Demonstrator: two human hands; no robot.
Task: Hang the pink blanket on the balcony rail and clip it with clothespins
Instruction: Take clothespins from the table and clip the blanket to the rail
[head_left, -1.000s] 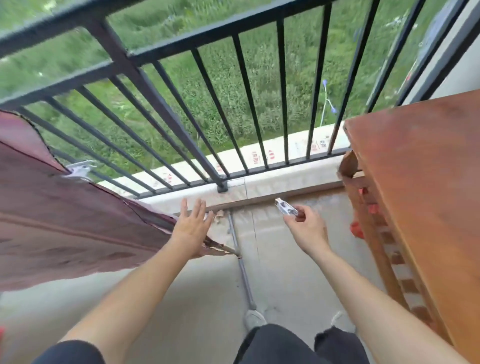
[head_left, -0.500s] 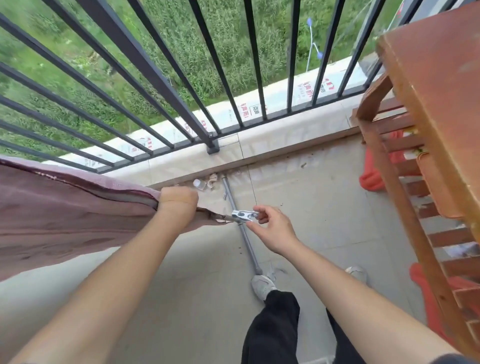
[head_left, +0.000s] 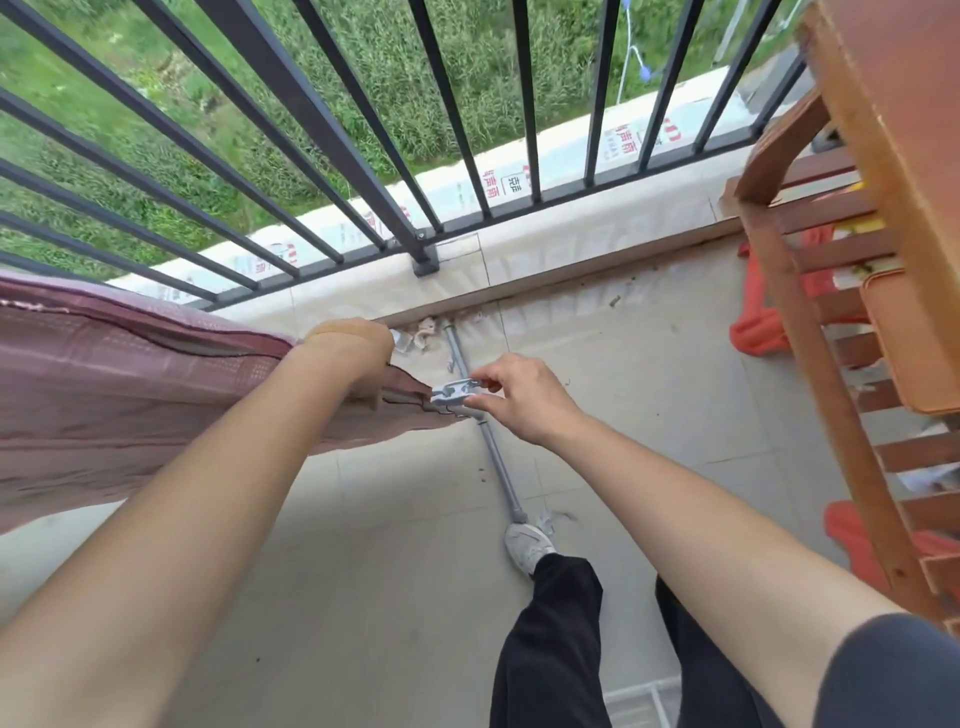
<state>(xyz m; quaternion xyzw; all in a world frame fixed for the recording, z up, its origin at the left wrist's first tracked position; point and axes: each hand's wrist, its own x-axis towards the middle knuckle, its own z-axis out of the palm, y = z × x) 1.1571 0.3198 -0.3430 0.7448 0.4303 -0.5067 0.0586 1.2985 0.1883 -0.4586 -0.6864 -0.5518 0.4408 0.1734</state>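
Note:
The pink blanket (head_left: 130, 384) hangs in from the left edge, its right corner tapering to a point near the middle. My left hand (head_left: 353, 348) is curled over the blanket's upper edge close to that corner and grips it. My right hand (head_left: 519, 397) pinches a silver metal clothespin (head_left: 454, 392) whose jaws sit on the blanket's tip. The black balcony rail (head_left: 311, 119) with its slanted bars runs across the top; what the blanket hangs on is hidden under the cloth.
A wooden slatted shelf (head_left: 831, 332) with a flat top stands at the right, with red cloth (head_left: 763, 327) under it. A grey pipe (head_left: 488, 441) lies on the tiled floor. My white shoe (head_left: 527, 545) and black trousers are below. A low concrete curb (head_left: 571, 249) edges the balcony.
My view tilted down toward the floor. My left hand went from open over the blanket to gripping its edge. My right hand brought the clothespin left onto the blanket's corner.

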